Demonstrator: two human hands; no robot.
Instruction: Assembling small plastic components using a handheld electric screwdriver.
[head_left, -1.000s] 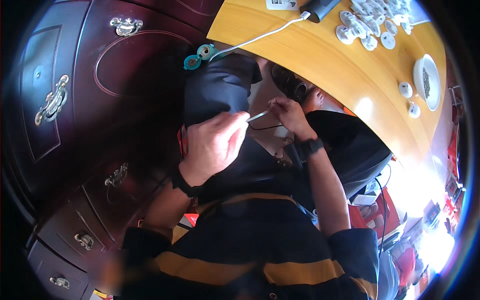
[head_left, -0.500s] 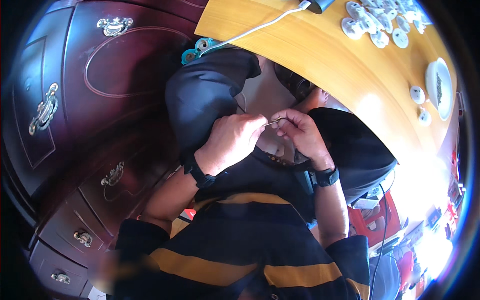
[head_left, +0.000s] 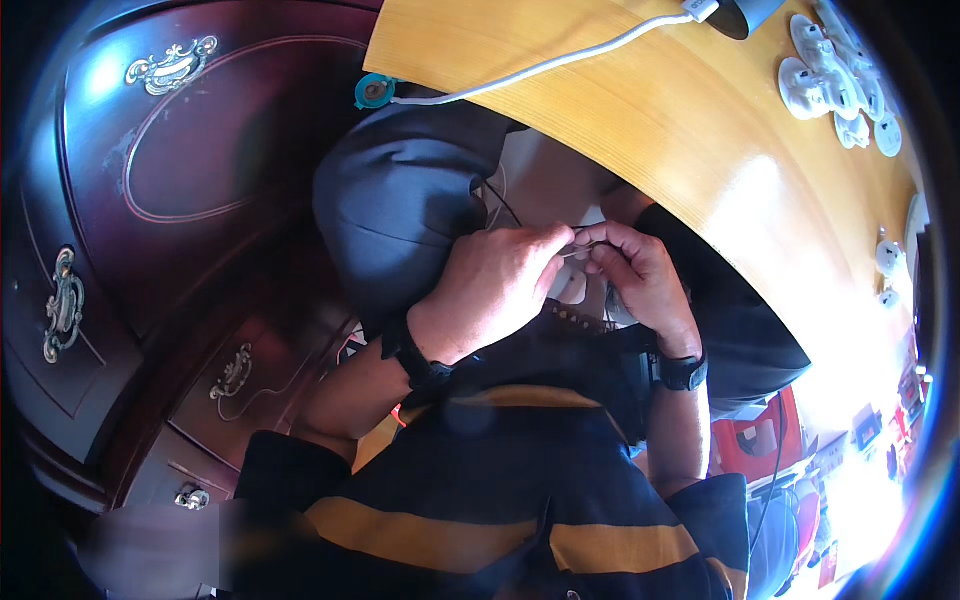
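Both of my hands meet over my lap, just off the table's near edge. My left hand (head_left: 497, 285) is closed, with thumb and forefinger pinching a thin, pale, wire-like piece (head_left: 577, 253). At the other end of this piece, the fingertips of my right hand (head_left: 650, 282) are pinched together. The piece is too small for its exact kind to show, and the fingers cover part of it. A dark band sits on each wrist.
The wooden table (head_left: 560, 95) curves past on the right, carrying a pile of white disc-shaped plastic parts (head_left: 830, 80). A white cable (head_left: 550, 68) runs across it to a teal round item (head_left: 375, 91) at its corner. A dark red cabinet (head_left: 240, 130) stands at left.
The view has shifted, so the table's white parts now sit farther right. My hands remain pinched on the thin piece and are closer together.
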